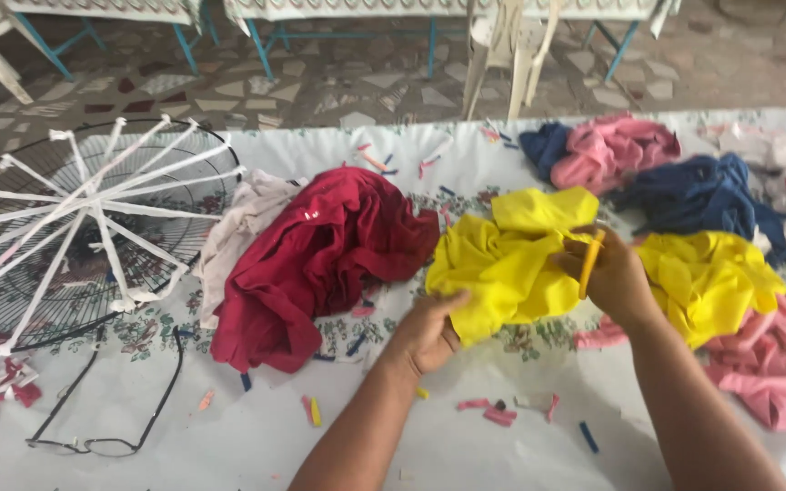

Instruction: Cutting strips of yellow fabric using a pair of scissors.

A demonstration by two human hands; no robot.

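Cloth everywhere on this table (256,445). A big red garment (320,259) is heaped just left of my work, with a pale cloth (243,223) tucked against its far side. Further left sits a round black wire grille (11,309) strung with white strips (93,205), and a pair of glasses (106,418) lies in front of it. To my right there's another yellow heap (716,277), pink cloth (766,364) under it, then blue cloth (702,195) and more pink (607,150) beyond. Small coloured scraps (498,414) are scattered across the tablecloth near my wrists. Nothing blocks my hands.

The yellow cloth (507,264) sits mid-table between my hands. My left hand (425,332) reaches in from below, fingers closed on its lower edge. My right hand (616,277) comes across from the right, wrapped around yellow-handled scissors (590,264) held upright against the cloth's right side; I can't see the blades.
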